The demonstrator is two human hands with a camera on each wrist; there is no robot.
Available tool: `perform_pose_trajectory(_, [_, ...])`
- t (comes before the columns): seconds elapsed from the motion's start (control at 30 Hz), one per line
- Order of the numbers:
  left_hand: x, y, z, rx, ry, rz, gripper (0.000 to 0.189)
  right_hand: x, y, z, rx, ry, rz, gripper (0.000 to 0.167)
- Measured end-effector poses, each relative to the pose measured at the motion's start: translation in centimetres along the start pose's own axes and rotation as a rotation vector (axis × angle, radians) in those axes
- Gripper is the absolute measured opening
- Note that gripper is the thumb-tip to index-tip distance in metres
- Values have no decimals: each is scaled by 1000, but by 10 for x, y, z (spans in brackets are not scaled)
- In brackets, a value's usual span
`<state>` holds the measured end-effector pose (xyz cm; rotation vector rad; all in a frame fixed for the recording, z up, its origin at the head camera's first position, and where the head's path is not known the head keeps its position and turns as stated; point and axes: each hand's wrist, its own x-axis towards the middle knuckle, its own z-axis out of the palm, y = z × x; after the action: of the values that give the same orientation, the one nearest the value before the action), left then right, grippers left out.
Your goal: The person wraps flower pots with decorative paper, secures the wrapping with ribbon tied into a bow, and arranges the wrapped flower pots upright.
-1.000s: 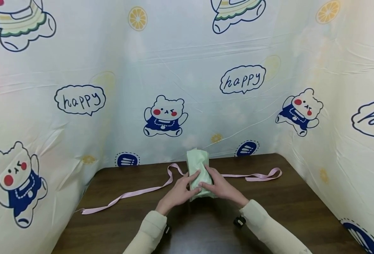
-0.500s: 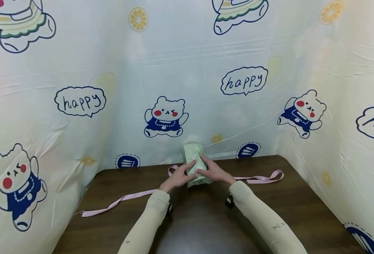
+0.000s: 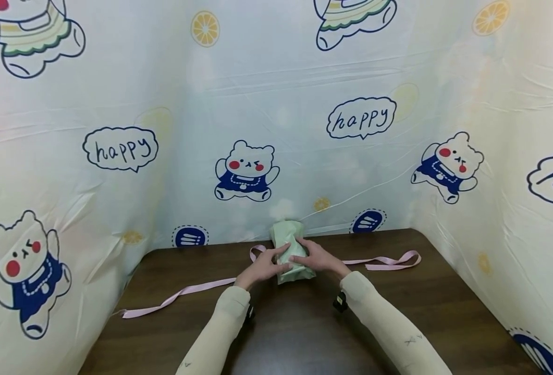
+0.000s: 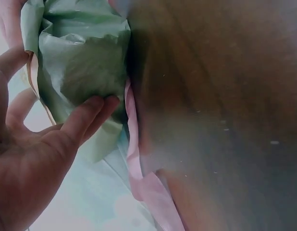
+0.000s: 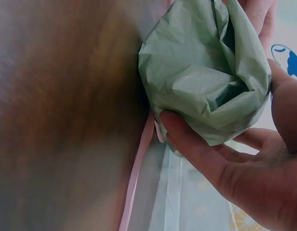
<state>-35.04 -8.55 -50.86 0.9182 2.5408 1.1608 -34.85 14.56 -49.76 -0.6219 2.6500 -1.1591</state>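
a crinkled green packet [image 5: 191,77] sits near the middle of the far edge of the desk [image 3: 299,328], gripped from both sides. the left hand [image 3: 263,267] and the right hand [image 3: 319,258] are each part-way open, thumb across from fingers, with the wrapping between them.

the likeliest trouble is the wrapping springing loose: nothing visible fastens its folds, so slackening either grip could let them spread. squeezing too hard could crease or tear the thin sheet. a pink ribbon [image 4: 158,195] runs under or behind the packet, one tail reaching the desk's left edge, the other looped toward the far right corner; dragging the packet might pull it off-centre or twist it. being so near the far edge, the packet could also bump the curtain [image 3: 304,67].

as a container, the wrapping bulges around something, but its contents are hidden; the right wrist view shows only dark gaps between folds.
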Motion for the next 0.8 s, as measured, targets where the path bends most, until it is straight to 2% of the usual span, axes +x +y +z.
perform_pose_trajectory(0.23, [-21, 14, 5, 50, -3, -40, 72, -26, -8, 12, 21, 24, 21, 81])
perform_pose_trajectory(0.5, [-47, 31, 14, -3, -46, -2, 69, -58, -18, 24, 4, 49, 8, 82])
perform_pose_trajectory(0.8, [-69, 43, 26, 31, -44, 27, 70, -91, -33, 35, 32, 74, 27, 84])
